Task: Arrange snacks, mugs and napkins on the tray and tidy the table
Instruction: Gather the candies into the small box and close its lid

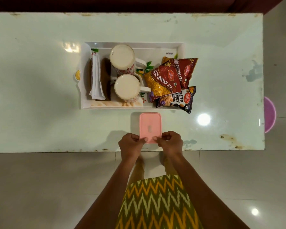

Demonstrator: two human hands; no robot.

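With the tray [180,47] loaded, I was tidying. My left hand [130,144] and right hand [170,142] pinched the pink box [150,126] at the counter [40,96] edge. Next move: lift it level.

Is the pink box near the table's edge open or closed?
Closed: the pink lid lies flat over the whole box, with both hands' fingers pressing on its near edge. What's inside cannot be seen.
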